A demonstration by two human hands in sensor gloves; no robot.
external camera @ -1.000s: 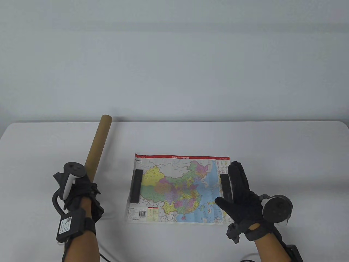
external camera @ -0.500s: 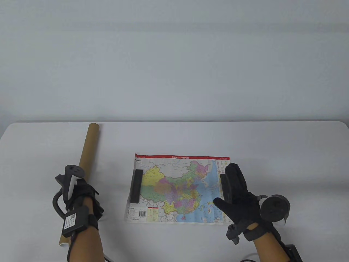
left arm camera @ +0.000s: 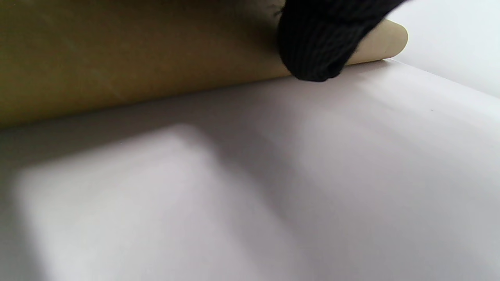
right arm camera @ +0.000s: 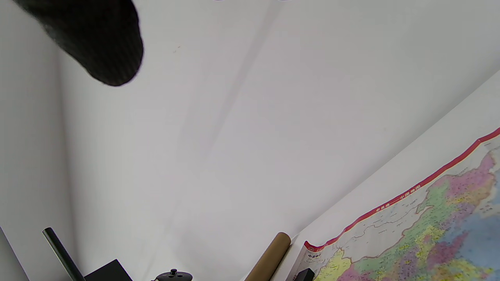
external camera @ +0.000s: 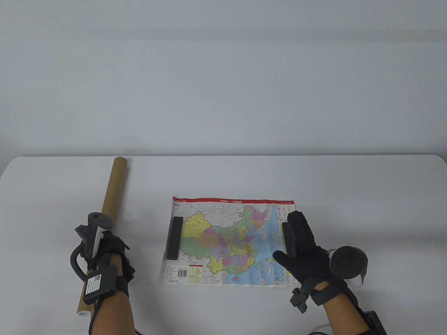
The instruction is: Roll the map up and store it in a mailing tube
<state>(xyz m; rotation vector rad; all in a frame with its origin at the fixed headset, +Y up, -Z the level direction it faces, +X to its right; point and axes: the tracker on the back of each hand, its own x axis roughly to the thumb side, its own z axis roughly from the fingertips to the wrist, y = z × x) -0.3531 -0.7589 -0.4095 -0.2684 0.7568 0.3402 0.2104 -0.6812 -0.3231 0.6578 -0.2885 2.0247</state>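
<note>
White table (external camera: 223,174) with rounded corners filling the lower half of the frame; plain pale grey-blue wall (external camera: 223,76) across the upper half; soft, even lighting.

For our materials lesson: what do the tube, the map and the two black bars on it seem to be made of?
Tube: likely cardboard, matte brown, plain.
Map: printed paper, thin, slightly wavy edges.
Bars: dull black, rigid; material unclear.
</note>
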